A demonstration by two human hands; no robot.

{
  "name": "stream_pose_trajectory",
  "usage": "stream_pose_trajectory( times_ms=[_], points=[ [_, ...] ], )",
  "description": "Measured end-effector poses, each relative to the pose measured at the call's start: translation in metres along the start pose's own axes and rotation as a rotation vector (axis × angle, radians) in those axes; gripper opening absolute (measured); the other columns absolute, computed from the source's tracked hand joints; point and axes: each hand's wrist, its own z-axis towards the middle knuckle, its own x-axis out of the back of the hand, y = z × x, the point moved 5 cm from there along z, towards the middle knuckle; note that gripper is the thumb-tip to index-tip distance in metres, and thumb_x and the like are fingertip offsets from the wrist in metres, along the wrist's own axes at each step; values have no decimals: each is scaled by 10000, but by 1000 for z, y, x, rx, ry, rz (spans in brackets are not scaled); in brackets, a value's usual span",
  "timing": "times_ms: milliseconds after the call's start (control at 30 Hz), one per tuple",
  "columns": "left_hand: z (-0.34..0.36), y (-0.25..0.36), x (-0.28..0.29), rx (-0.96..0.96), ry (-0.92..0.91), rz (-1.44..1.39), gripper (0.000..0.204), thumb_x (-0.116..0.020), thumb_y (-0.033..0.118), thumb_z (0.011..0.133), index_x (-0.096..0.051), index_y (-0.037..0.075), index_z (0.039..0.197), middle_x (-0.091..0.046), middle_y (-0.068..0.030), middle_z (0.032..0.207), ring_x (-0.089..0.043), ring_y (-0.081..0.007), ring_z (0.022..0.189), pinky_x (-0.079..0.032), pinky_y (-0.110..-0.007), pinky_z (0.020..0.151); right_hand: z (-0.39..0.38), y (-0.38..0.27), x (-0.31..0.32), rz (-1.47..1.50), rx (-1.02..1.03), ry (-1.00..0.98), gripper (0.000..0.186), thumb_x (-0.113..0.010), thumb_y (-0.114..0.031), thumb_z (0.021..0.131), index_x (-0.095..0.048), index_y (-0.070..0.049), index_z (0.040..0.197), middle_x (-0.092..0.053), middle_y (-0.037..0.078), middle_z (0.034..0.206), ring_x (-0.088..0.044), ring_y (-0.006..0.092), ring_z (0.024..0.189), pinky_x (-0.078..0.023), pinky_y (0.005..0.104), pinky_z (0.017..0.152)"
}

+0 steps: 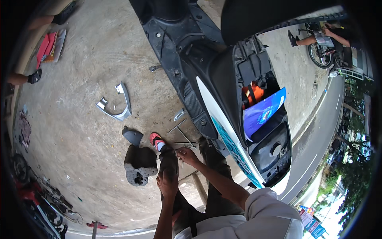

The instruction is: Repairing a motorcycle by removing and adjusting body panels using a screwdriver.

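Note:
My left hand [167, 181] is curled over my dark trouser leg near the knee; what its fingers hold, if anything, is hidden. Ahead of it, my right hand [187, 155] pinches something small and thin beside that leg, too small to name. Metal T-handled tools [178, 130] lie on the ground by my red shoe [156, 140]. A black moulded part [140, 163] and a dark grey panel [133, 136] lie left of my feet. The scooter [211, 79] stands to my right, its storage open, holding an orange item [254, 92] and a blue sheet [263, 113].
A silver U-shaped part [121, 113] lies on concrete [87, 155]. Red and white sheets [49, 47] are at upper left beside another person's feet [35, 76]. A red motorbike [36, 199] is at lower left. Another person [334, 36] sits by a two-wheeler [320, 55] near the road [318, 135].

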Motion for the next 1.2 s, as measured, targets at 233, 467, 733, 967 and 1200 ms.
stream_pose_trajectory(
  times_ms=[233, 467, 733, 967, 1200],
  points=[
    [17, 188, 8, -339, -38, -533, 311, -606, 109, 761, -534, 29, 1053, -550, -178, 907, -541, -335, 839, -444, -412, 747, -182, -55, 88, -114, 259, 149, 211, -594, -263, 858, -608, -66, 934, -650, 77, 831, -638, 179, 747, -496, 303, 679],
    [-43, 299, -36, -157, -22, -582, 771, -552, 431, 857, -209, -29, 1373, -285, -258, 1361, -332, -369, 1232, -271, -416, 1020, -300, -118, 156, -83, 459, -205, 220, -604, -235, 842, -614, -26, 913, -634, 80, 767, -611, 170, 697, -472, 308, 637],
    [-39, 296, -69, -285, 126, -217, 1151, -668, 555, 706, 72, 17, 1404, -60, -329, 1418, -127, -498, 1285, -150, -541, 1054, -405, -219, 382, 133, 908, 535, 675, -683, -124, 784, -321, -103, 1354, -548, 17, 844, -443, 46, 542, -388, 214, 495],
    [-30, 312, -56, -386, 123, -89, 1158, -706, 544, 667, 30, 56, 1417, -261, -319, 1361, -358, -429, 1224, -352, -429, 990, -467, -145, 507, 348, 951, 993, 111, -594, -97, 830, -620, 4, 866, -538, -1, 633, -429, 41, 506, -338, 204, 470],
    [-60, 297, -74, -310, 301, 54, 894, -608, 501, 768, -161, 80, 1417, -248, -289, 1389, -352, -481, 1206, -346, -456, 988, -464, 32, 443, -43, 563, 983, 252, -593, -215, 780, -652, 14, 694, -618, 131, 591, -580, 171, 535, -453, 311, 541]
  ],
)
